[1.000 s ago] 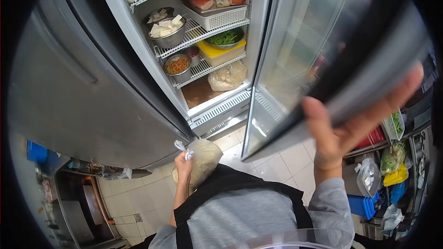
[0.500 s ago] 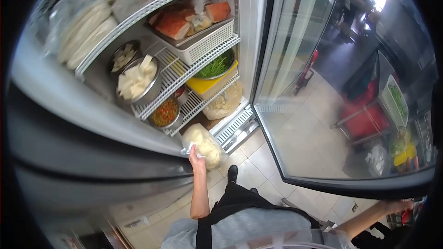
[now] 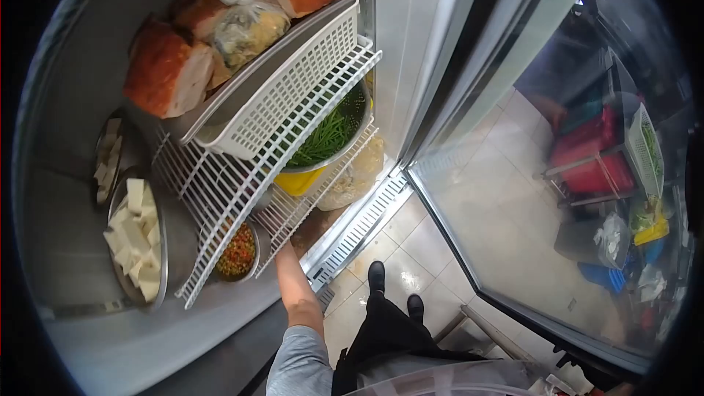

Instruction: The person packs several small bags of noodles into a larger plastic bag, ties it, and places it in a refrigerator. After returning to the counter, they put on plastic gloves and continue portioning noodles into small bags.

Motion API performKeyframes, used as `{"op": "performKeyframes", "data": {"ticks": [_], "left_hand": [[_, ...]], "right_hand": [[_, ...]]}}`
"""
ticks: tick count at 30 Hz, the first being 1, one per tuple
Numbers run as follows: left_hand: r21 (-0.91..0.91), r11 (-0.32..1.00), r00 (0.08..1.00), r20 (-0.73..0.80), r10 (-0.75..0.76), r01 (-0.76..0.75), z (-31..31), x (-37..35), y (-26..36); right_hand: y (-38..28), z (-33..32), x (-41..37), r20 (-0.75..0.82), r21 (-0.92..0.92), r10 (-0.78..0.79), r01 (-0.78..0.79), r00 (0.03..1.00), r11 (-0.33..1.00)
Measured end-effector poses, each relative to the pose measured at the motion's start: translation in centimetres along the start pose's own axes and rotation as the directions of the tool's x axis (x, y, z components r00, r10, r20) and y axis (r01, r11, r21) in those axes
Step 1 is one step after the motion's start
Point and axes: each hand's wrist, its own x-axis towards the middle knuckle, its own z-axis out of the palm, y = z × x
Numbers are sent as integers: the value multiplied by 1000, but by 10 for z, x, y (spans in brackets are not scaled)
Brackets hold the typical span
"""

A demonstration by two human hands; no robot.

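My left forearm (image 3: 295, 286) reaches into the lower part of an open refrigerator, beneath the wire shelf (image 3: 220, 183). The hand itself is hidden by the shelf edge, so what it holds does not show. Near it are a metal bowl of chopped red and green pieces (image 3: 238, 253), a bag of pale food (image 3: 356, 176) on the bottom level and a yellow container (image 3: 299, 180). Above the yellow container sits a metal colander of green vegetables (image 3: 323, 139). My right hand is outside the picture.
The glass door (image 3: 499, 227) stands open on the right. Large orange-skinned pieces (image 3: 165, 70) lie in a tray above a white basket (image 3: 293, 81). A bowl of white blocks (image 3: 136, 242) is at the left. The metal sill (image 3: 359, 227) borders the tiled floor (image 3: 418, 249).
The view has moved closer to the shelves. My left hand, earlier holding a clear bag of pale food outside, is now inside the lower refrigerator, and that bag no longer shows clearly. My right hand left view.
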Motion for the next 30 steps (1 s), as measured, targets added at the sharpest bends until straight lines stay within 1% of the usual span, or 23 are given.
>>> {"op": "performKeyframes", "data": {"ticks": [7, 9, 12, 14, 16, 19, 21, 22, 23, 24, 25, 26, 27, 28, 29, 30], "left_hand": [[247, 969, 998, 62, -15, -1, 31, 46, -40], [353, 935, 996, 85, -13, -18, 36, 48, -49], [551, 830, 988, 152, 4, -88, 46, 34, -58], [672, 723, 976, 216, 20, -163, 51, 16, -60], [769, 574, 949, 311, 46, -280, 54, -7, -61], [824, 320, 881, 466, 85, -467, 46, -52, -65], [794, 114, 799, 575, 176, -597, 20, -89, -72], [776, 9, 753, 610, 248, -631, 0, -108, -76], [773, -144, 703, 625, 338, -618, -30, -125, -84], [707, -173, 631, 696, 343, -686, -67, -152, -90], [743, -204, 697, 669, 260, -637, -100, -184, -89], [791, -275, 784, 599, 164, -547, -151, -201, -99], [787, -381, 852, 523, -4, -485, -193, -232, -99], [700, -457, 825, 540, -165, -549, -247, -251, -101], [603, -638, 874, 259, -411, -479, -269, -287, -89], [555, -595, 659, -107, -745, -582, -312, -286, -83]], "right_hand": [[5, 6, -12, -73, -60, -26, 21, 997, 998], [4, 10, -13, -72, -76, -39, 33, 997, 997], [2, 14, -12, -66, -94, -48, 42, 997, 995], [3, 16, -11, -65, -91, -49, 43, 997, 995], [2, 17, -8, -63, -83, -50, 45, 997, 996], [0, 18, -4, -55, -76, -56, 51, 997, 996], [3, 17, 4, -36, -56, -55, 53, 998, 997], [3, 16, 7, -28, -44, -53, 51, 998, 998], [5, 15, 10, -17, -31, -50, 49, 999, 998], [6, 15, 12, -3, -12, -44, 44, 999, 999], [7, 14, 15, 8, 17, -43, 43, 999, 999], [9, 14, 20, 28, 46, -36, 35, 999, 998], [11, 13, 25, 58, 80, -26, 21, 998, 997], [23, 8, 39, 95, 106, -41, 31, 995, 994], [25, 8, 40, 144, 214, 37, -68, 989, 974], [107, -35, 124, 436, 325, -77, -77, 896, 942]]}}
